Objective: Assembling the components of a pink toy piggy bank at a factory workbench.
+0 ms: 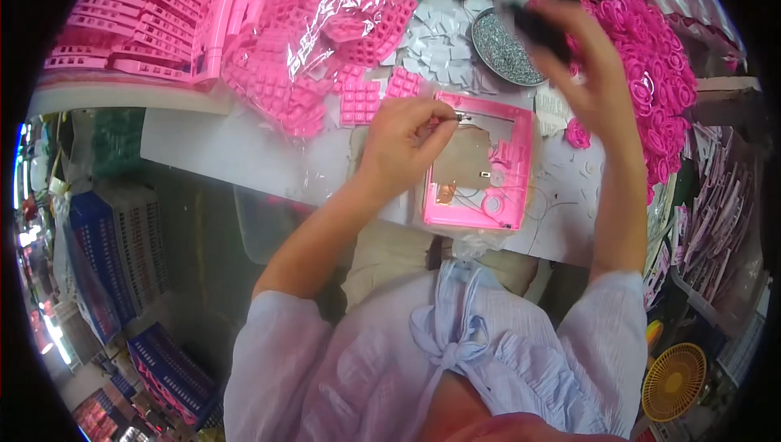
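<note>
An open pink plastic casing lies on the worktable in front of me, with thin wires, a round part and a copper-coloured piece inside. At its upper left corner, my left hand pinches thumb and forefinger together; a tiny dark bit at the fingertips is too small to name. My right hand is raised beyond the casing's upper right, blurred by motion, with its fingers around a black handheld object. Below that object sits a round metal dish full of small silvery pieces, probably screws.
Pink keypad sheets and a clear bag of pink keypads lie left of the casing. White paper pieces are spread behind it. Coiled pink cords heap at the right. Stacked pink casings stand far left; a yellow basket is lower right.
</note>
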A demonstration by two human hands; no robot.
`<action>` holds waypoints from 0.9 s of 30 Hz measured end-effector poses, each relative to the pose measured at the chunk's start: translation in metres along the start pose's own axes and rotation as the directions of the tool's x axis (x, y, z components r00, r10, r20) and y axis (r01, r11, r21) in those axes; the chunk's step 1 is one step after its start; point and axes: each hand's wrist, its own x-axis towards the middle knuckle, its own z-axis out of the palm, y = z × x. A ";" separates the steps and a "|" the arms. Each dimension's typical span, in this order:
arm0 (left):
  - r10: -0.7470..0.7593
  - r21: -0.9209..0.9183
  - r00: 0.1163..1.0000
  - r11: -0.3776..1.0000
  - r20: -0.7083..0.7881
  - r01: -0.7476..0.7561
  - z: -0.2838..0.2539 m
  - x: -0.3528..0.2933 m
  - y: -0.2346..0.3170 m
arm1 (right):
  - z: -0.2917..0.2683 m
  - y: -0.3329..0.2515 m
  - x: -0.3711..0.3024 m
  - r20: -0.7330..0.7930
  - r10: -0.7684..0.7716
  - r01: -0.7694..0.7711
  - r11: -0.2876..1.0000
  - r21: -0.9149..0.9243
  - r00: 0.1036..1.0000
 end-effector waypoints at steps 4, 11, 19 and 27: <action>0.139 0.059 0.988 0.988 0.061 -0.143 0.000 0.012 0.001 | -0.005 -0.070 -0.082 0.349 0.222 -0.201 0.975 -0.095 0.910; 0.243 0.138 0.918 0.945 0.314 -0.298 -0.011 0.034 0.005 | 0.046 -0.056 -0.086 0.174 0.217 -0.223 0.975 0.015 0.961; 0.097 0.171 0.831 0.959 0.548 -0.225 -0.018 0.060 0.022 | 0.043 -0.045 -0.088 0.229 0.154 -0.162 0.987 0.017 0.961; 0.158 0.210 0.696 0.886 0.700 -0.413 -0.020 0.067 0.024 | 0.040 -0.045 -0.081 0.321 0.087 -0.077 0.996 -0.042 0.943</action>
